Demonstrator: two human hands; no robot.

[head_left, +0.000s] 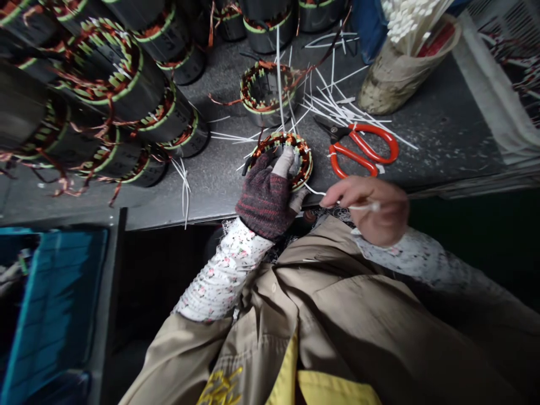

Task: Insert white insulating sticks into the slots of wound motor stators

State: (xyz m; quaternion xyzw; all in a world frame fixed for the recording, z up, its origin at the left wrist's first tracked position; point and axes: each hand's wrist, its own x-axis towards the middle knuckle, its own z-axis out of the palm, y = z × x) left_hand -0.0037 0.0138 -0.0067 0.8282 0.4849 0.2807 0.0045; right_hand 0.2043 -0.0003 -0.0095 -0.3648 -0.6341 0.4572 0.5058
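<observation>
My left hand (268,199), in a dark knitted glove with bare-looking light fingertips, holds a motor stator (307,163) at the bench's front edge. Its fingers reach over the rim into the bore of the ring, which has copper windings and green insulation. A white cable tie (313,190) runs from the stator's near right side to my right hand (373,208). That hand is bare, slightly blurred, and its fingers are closed on the tie. Another white tie (279,79) stands up from the stator's far side.
Red-handled scissors (371,128) lie right of the stator. Loose cable ties (329,104) are scattered behind, near a second stator (261,115). A worn cup (383,79) holds more ties. Stacked stators (147,93) crowd the left. A blue crate (63,281) sits lower left.
</observation>
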